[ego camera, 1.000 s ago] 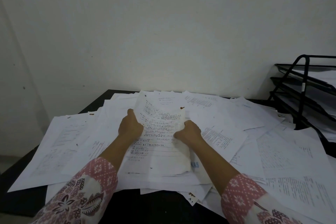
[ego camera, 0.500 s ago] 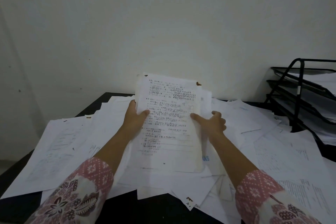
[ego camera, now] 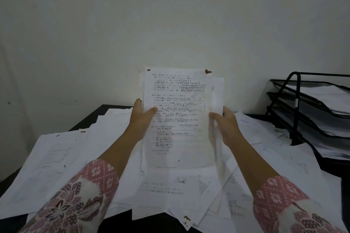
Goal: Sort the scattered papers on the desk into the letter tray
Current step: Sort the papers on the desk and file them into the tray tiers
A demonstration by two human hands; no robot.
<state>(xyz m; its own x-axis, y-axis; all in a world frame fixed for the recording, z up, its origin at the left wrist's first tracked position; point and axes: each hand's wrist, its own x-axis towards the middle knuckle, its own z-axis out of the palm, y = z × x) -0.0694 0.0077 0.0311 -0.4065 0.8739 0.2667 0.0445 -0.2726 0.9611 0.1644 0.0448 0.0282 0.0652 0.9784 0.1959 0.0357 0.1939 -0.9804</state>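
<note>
A stapled bundle of printed sheets stands upright in the air above the desk, text facing me. My left hand grips its left edge, thumb on the front. My right hand grips its right edge, thumb on the front, fingers behind. Scattered papers cover the black desk below. The black wire letter tray with three tiers stands at the right, papers lying in each tier.
A plain white wall rises right behind the desk. Loose sheets lie overlapping up against the tray's base. The desk's left corner and front edge show as dark strips under the paper.
Both hands lifted the bundle off the pile and stood it upright. The right hand moved from the page's lower right to grip its right edge.
</note>
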